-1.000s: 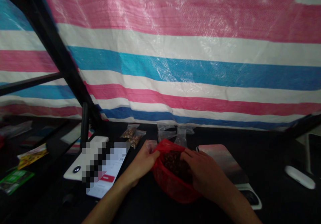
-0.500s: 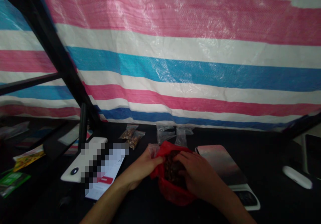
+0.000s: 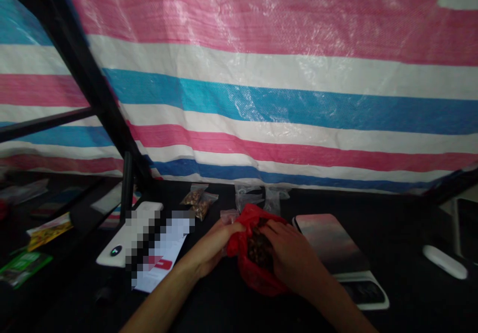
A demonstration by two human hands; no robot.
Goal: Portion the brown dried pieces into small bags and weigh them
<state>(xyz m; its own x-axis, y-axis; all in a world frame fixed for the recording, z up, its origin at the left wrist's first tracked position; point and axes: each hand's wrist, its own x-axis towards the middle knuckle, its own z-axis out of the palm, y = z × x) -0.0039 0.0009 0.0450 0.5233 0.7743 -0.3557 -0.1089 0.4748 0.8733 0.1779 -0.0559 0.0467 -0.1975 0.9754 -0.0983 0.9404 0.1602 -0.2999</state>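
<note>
A red plastic bag (image 3: 257, 278) stands open on the black table, with small brown pieces (image 3: 258, 248) inside. My left hand (image 3: 214, 246) grips the bag's left rim, and a small clear bag (image 3: 229, 216) shows at the same fingers. Over the right side of the opening lies my right hand (image 3: 289, 253), its fingers curled down among the brown pieces; what they pinch, if anything, is hidden. Behind my left hand lie two filled clear bags (image 3: 202, 206). Clear bags (image 3: 248, 197) that look flat lie behind the red bag.
A scale (image 3: 332, 241) with a shiny plate sits right of the red bag. At the left are a white device (image 3: 123, 243), a lit screen (image 3: 157, 268), yellow and green packets (image 3: 28, 268) and a black frame post (image 3: 85, 79). A white oblong object (image 3: 444, 262) lies far right.
The view has shifted slightly. My left hand and the bag's left rim have bunched a little closer together. My right hand remains in the bag's opening.
</note>
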